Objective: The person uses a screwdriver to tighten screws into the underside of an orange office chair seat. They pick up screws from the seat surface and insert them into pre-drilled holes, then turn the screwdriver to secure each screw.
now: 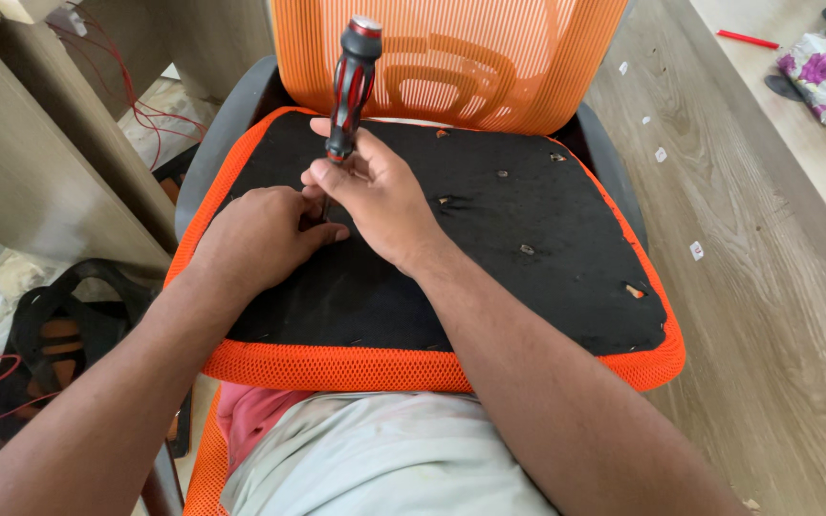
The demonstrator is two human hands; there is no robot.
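Red-black screwdriver (352, 86) gripped by right hand (380, 196), left hand (260, 234) steadying.

Both arms are bare from the bottom of the frame up to the hands, with no sleeves, no watch and no rings to see. The left hand (265, 234) and right hand (380, 196) wear no gloves. Low in the middle, light grey-white clothing shows, with pink cloth beside it.

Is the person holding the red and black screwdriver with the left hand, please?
No, the right hand grips the screwdriver, while the left hand rests beside its tip.
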